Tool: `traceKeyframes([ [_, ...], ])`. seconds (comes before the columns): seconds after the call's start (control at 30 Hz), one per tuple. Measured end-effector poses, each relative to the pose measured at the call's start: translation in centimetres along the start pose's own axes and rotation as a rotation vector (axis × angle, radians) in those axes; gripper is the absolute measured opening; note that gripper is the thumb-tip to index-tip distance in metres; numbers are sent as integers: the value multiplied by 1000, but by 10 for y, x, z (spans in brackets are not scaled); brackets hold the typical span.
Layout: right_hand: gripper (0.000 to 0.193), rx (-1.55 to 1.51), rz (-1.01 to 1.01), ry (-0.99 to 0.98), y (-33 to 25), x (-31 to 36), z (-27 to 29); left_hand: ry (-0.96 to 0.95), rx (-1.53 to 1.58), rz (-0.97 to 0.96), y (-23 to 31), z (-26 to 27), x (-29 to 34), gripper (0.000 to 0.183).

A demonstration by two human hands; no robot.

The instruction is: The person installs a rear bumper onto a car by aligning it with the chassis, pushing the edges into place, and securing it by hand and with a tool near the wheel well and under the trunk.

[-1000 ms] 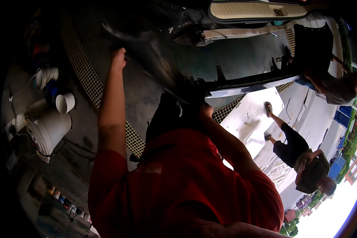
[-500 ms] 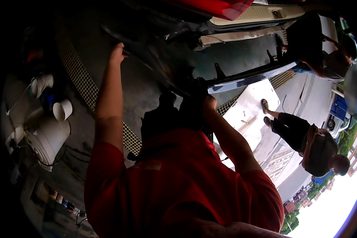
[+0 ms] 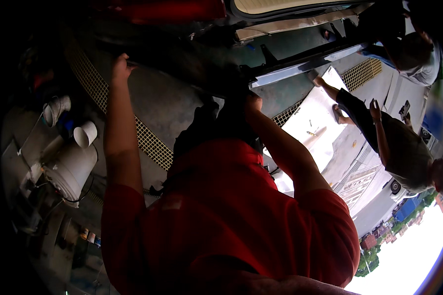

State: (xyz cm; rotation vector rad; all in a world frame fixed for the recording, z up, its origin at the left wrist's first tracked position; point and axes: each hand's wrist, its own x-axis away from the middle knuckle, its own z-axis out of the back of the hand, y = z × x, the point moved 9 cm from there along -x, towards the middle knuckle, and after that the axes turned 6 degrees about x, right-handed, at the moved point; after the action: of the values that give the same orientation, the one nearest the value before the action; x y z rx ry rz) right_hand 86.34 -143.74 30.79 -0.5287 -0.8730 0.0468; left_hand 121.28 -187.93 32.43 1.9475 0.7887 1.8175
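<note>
Holding bumper (image 3: 300,67) — left fingers (image 3: 121,59), right fingers (image 3: 254,100), along its near edge

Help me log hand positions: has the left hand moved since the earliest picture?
Yes; in the view, the left hand has shifted leftward, closer to the floor grating at left.

Left side dim; dark panel (image 3: 187,69) sunk in shadow. Daylight from lower right, sky (image 3: 411,250) blown out, white board (image 3: 321,110) glaring. Fisheye bows grating (image 3: 94,83); rim black, blurred patch near right edge.
</note>
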Motion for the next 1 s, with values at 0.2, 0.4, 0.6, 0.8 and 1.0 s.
traceKeyframes([
  [0.2,26,289,266,59,0,-35,-24,8,-36,-18,17,-14,-17,42],
  [0.4,19,512,319,82,-17,-19,-33,65,-46,-4,17,14,-32,33],
  [0.6,16,978,374,-12,-12,-2,-39,-19,19,-15,13,3,-42,34],
  [0.8,16,1683,622,-170,-63,50,-55,7,144,-58,8,42,-43,33],
  [1.0,14,1680,514,-281,-79,59,-45,-51,129,-88,7,41,-63,30],
])
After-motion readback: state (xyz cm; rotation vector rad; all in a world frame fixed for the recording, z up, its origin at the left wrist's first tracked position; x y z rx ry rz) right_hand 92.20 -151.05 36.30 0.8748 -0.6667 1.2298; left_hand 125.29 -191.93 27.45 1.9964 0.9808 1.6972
